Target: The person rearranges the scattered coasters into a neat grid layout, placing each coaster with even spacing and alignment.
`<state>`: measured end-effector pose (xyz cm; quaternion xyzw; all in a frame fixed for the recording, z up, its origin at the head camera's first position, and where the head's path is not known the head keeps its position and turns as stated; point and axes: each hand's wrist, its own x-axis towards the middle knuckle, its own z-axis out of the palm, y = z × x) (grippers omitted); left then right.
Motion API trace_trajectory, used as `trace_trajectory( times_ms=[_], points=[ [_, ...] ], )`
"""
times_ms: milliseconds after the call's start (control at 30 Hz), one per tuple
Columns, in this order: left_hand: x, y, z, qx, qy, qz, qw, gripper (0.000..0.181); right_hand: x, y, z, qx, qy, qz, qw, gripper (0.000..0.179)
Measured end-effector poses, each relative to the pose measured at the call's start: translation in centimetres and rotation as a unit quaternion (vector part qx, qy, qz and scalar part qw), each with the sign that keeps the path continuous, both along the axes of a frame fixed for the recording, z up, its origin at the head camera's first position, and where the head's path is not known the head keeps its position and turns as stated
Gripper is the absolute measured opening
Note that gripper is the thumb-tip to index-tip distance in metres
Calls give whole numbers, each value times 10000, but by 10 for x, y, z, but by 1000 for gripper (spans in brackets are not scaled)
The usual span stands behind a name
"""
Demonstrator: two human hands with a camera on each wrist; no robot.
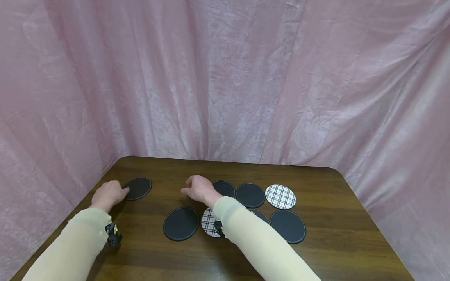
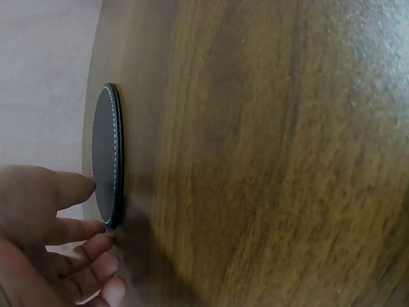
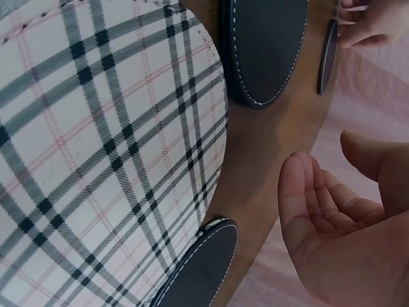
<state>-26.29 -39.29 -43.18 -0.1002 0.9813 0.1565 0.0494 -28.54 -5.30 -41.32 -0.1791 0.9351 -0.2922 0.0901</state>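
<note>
At the table's far left lies a round black coaster (image 1: 138,189) with pale stitching round its rim. My left hand (image 1: 109,194) pinches its near edge; in the left wrist view the thumb lies over the coaster (image 2: 106,153) and a fingertip is at its rim. My right hand (image 1: 199,188) hovers over the middle of the table, its fingers loosely bent and holding nothing. In the right wrist view that hand (image 3: 348,236) is beyond a plaid coaster (image 3: 121,141). Nearest to it in the head view is a black coaster (image 1: 224,189), partly covered by the hand.
Two rough rows of coasters lie at centre and right: black ones (image 1: 250,195) (image 1: 181,223) (image 1: 288,226) and plaid ones (image 1: 280,196) (image 1: 208,224). My right sleeve (image 1: 260,242) crosses over the front row. A pink curtain (image 1: 225,78) hangs behind the wooden table (image 1: 344,234).
</note>
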Motion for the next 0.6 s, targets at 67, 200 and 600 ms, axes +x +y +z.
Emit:
trace_trajectory(
  times_ms=[67,200,600],
  points=[
    [0,1,-1,-1,14,-3,10000,52,0,0,0,-3,3,-8,10000,40],
    [1,2,0,17,58,-13,10000,50,-1,0,1,9,-9,-21,10000,40],
    [-13,5,-9,377,-111,-70,9992,35,0,-6,2,-146,-84,-7,9999,36]
  ],
)
